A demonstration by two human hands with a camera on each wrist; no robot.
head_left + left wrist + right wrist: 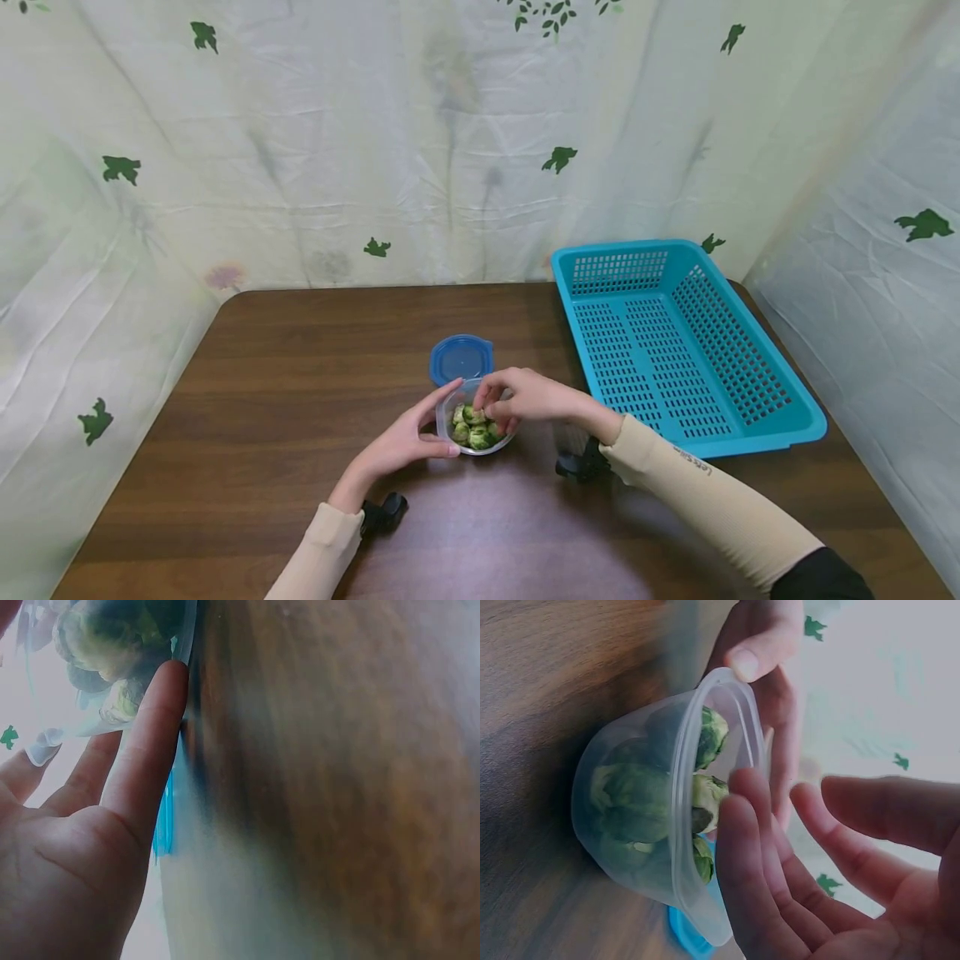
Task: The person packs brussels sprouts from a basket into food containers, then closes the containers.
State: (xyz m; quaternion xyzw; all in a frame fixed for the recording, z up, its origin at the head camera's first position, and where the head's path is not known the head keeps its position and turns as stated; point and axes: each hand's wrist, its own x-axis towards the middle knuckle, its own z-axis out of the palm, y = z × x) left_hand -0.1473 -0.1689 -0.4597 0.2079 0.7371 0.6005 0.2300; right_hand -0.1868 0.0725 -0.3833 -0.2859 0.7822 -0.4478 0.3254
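Several Brussels sprouts sit inside a clear plastic container near the middle of the table. My left hand holds the container from its left side; in the right wrist view its thumb rests on the rim. Seen from the left wrist, the fingers lie along the container's wall. Over the container's right side is my right hand, its fingers loosely bent at the opening. The right wrist view shows nothing between its thumb and fingers. Just behind the container lies a blue lid.
A large turquoise plastic basket with slotted walls stands at the table's right, close beyond the right forearm. The brown wooden table backs onto a pale curtain with green leaf prints.
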